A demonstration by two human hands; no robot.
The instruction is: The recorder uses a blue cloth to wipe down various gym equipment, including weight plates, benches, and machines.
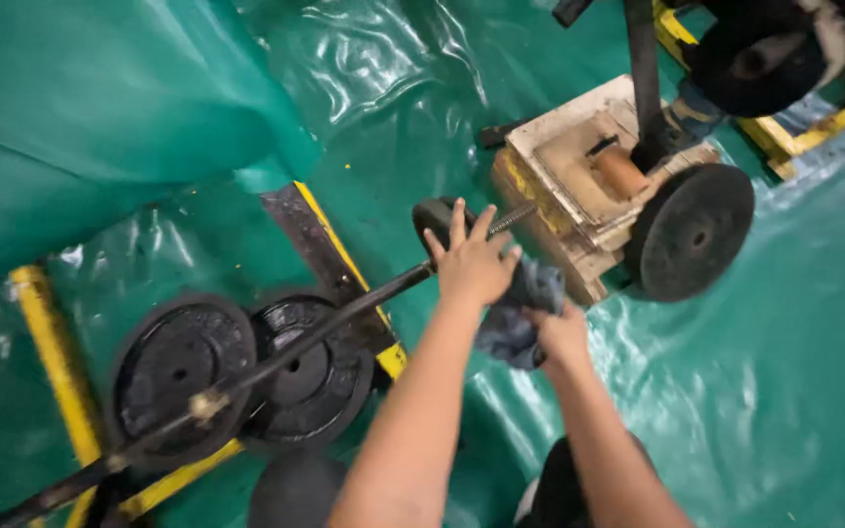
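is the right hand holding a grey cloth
Yes, the right hand grips a crumpled grey cloth beside the left hand.

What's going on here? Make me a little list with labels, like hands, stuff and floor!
left hand: left hand open, fingers spread, resting on the end of a long dark bar
right hand: right hand bunched on a grey-blue cloth
bar: lies slanted across two black weight plates
nearby: wooden block, black disc leaning against it
floor: green plastic sheet, yellow frame rails
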